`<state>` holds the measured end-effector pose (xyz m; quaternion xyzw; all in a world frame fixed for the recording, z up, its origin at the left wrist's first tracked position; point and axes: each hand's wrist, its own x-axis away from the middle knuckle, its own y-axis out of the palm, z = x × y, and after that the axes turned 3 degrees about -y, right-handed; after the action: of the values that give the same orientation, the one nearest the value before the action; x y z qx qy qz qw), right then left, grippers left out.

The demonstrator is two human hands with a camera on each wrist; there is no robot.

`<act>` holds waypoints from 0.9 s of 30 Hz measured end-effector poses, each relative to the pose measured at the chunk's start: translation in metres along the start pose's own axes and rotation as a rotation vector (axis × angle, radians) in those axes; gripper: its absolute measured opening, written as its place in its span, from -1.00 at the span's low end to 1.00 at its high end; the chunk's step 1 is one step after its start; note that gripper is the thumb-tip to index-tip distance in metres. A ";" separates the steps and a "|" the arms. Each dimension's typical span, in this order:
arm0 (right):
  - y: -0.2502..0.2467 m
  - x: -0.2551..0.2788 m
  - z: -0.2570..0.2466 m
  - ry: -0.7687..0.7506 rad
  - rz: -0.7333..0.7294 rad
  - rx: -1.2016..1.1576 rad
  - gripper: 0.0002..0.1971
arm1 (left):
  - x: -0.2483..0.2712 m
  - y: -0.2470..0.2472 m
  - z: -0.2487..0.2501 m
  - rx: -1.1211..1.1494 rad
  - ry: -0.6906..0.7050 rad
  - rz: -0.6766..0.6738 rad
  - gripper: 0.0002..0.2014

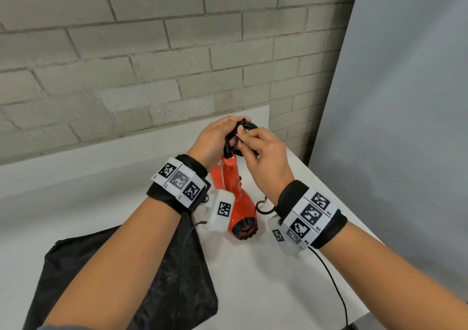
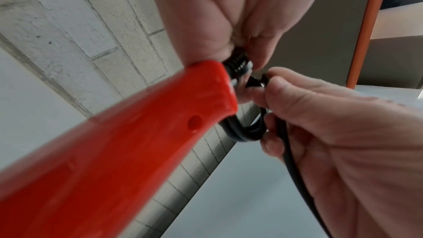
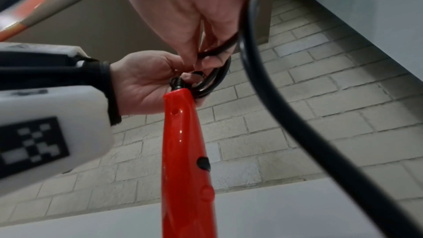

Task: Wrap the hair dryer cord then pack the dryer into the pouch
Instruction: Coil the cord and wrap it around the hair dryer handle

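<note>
We see the red dryer (image 1: 234, 195) standing on the white table (image 1: 253, 279), its body down and its handle pointing up and away toward the brick wall (image 1: 152, 51). Our left hand (image 1: 215, 139) is at the far tip of the handle, fingers curled round the ribbed black collar where the cord (image 1: 247, 127) leaves the dryer; the left wrist view shows thumb and fingers closed on that collar and on coils of cord gathered there. Our right hand (image 1: 260, 152) sits just right of the left, touching it, and pinches a loop of cord between thumb and forefinger, the other fingers curled. In the right wrist view the loops hang just beside the handle tip, and a loose run of cord passes over the right palm and drops down past the wrist. In the head view a loose bend of cord lies on the table just right of the dryer body, near the right wrist.

The black pouch (image 1: 152, 279) lies flat on the near left of the table, partly under our left forearm, its far corner near the dryer body. A pale grey panel (image 1: 405, 101) stands at the right.
</note>
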<state>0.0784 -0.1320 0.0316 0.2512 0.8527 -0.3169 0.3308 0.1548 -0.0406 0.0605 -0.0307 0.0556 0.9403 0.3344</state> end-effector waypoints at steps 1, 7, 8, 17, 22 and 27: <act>0.000 0.000 0.000 0.022 0.000 -0.038 -0.75 | 0.001 0.001 0.001 -0.015 0.001 -0.006 -0.73; -0.002 0.000 -0.001 0.121 -0.015 -0.100 -0.88 | 0.000 -0.001 -0.003 -0.095 0.045 0.032 -0.81; -0.005 -0.001 -0.001 0.133 -0.054 -0.084 -0.87 | -0.001 -0.002 -0.004 -0.124 0.060 0.041 -0.81; -0.061 0.010 0.052 0.431 -0.606 0.198 -0.77 | -0.001 0.005 -0.008 -0.359 0.149 0.135 -0.82; -0.059 0.053 0.111 0.563 -1.035 0.565 -0.58 | -0.002 0.010 -0.007 -0.380 0.159 0.161 -0.80; -0.048 0.069 0.120 0.801 -0.965 0.675 -0.37 | -0.002 0.011 -0.008 -0.398 0.158 0.197 -0.77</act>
<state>0.0512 -0.2341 -0.0696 0.0316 0.7802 -0.5579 -0.2810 0.1492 -0.0516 0.0537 -0.1640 -0.1019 0.9555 0.2228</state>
